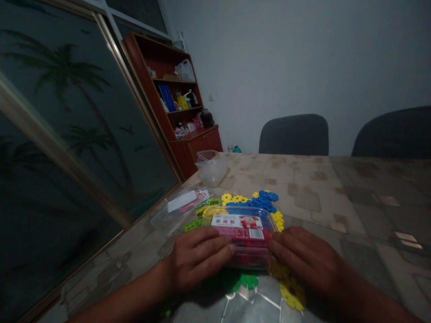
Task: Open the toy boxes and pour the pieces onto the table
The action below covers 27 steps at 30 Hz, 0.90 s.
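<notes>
On the left, a door is cut off at the edge of view; its dark glass is printed with palms and framed in pale metal. Beyond it, a shelf of reddish wood is partly hidden by the door frame, and its small contents can hardly be made out. On the left of the table, a flat case of thin clear plastic is seen, marked with a white and pink label; whether it is a lid or a tray cannot be told. Farther off, a clear tub with a flared rim is set near the table's far edge.

The left hand is clamped on the near left corner of the box, its thumb hidden. The box, clear and rounded at the corners, is placed flat on the near part of the table, between the hands; its red contents are half covered by a printed label and blurred. Around it, notched plastic green discs, blue discs and yellow discs are spread, some covered by box and hands. By the right hand, shadowed and blurred, the box's right side is gripped with bent fingers.

Farther right, two dark, rounded chairs are partly hidden by the table, the right one cut off.
</notes>
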Motion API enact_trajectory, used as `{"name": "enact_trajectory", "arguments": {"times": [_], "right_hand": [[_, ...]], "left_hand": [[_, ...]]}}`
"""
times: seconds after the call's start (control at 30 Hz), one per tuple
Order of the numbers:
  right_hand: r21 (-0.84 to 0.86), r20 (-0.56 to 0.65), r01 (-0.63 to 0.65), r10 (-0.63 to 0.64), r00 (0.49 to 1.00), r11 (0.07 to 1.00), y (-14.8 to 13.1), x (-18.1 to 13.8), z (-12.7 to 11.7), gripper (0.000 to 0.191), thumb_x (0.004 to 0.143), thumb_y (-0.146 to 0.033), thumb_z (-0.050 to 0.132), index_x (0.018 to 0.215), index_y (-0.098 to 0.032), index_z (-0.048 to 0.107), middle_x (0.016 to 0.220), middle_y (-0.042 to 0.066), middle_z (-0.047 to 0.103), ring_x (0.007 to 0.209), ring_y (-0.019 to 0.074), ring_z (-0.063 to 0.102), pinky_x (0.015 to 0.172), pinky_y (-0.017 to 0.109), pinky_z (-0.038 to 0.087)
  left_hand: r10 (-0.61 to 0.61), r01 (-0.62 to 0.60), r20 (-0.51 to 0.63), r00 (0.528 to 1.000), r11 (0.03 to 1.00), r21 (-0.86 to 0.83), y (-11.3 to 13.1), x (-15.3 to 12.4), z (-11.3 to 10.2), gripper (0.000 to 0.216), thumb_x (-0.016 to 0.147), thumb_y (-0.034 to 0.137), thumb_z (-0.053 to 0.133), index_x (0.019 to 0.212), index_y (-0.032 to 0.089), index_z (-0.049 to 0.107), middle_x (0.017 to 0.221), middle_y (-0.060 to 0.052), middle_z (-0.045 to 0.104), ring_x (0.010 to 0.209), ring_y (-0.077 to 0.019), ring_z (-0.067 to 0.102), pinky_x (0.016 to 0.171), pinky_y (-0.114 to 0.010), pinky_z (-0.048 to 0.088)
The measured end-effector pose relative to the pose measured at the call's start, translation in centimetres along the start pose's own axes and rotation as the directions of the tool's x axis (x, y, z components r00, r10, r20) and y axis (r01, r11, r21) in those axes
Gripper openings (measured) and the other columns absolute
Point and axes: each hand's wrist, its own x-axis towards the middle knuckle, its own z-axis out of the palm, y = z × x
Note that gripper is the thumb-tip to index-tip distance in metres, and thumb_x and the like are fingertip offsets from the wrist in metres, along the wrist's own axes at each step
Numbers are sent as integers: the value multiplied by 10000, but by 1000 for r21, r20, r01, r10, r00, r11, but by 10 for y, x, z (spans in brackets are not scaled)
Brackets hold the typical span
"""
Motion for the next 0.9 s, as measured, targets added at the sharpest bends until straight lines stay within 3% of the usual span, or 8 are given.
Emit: {"name": "enact_trajectory", "arguments": {"times": [0.07,0.13,0.27,0.43,0.6,0.73,0.9], "right_hand": [[6,-2,-16,16,1000,1000,4,-4,0,293,890,-66,474,1179,-104,501,1002,138,661,885,201,584,795,345,496],[2,-3,-7,7,1000,1000,8,-7,-1,306,884,-62,488,1187,-109,492,1018,125,656,892,196,578,802,340,496],[-43,-82,79,-83,993,996,13,-9,-1,198,944,-74,408,1068,-74,562,969,115,651,864,194,559,747,330,478],[-153,-100,42,-58,993,987,2,4,1,208,947,-72,422,1008,-96,619,942,85,655,863,200,539,791,371,414],[-66,-159,58,-68,985,996,-16,29,16,221,961,-85,390,981,-60,608,812,84,635,732,184,529,654,330,443],[-77,-214,90,-105,971,993,-18,35,26,258,974,-78,342,1017,-16,589,825,116,644,770,199,551,680,350,474],[-80,-232,93,-109,967,992,-15,31,26,260,976,-82,337,1000,-28,590,825,115,650,788,199,558,699,342,475]], "left_hand": [[-53,56,-74,996,997,44,-2,-8,-7,199,889,119,528,1077,123,594,1012,-108,710,1024,-206,622,890,-340,525],[-73,82,-111,991,994,74,-4,-12,-14,149,854,124,602,1003,124,602,932,-90,714,954,-188,632,852,-311,536],[-33,37,-50,998,996,83,-9,-15,-22,134,914,117,518,981,70,624,913,-115,701,905,-178,622,759,-281,545],[5,-4,-22,1000,997,78,-15,-15,-17,204,946,118,445,1026,58,622,967,-127,691,1003,-191,598,836,-311,538],[52,-53,8,999,994,97,-12,-11,-16,260,959,112,382,1046,37,616,984,-136,691,1053,-213,582,887,-332,520],[34,-38,43,999,992,119,-9,-10,-17,267,958,117,385,1065,35,616,999,-141,696,1082,-219,575,928,-343,499],[81,-79,-9,997,987,143,-15,-12,-10,274,949,132,394,1064,37,623,982,-143,704,1067,-220,589,917,-338,508]]}}
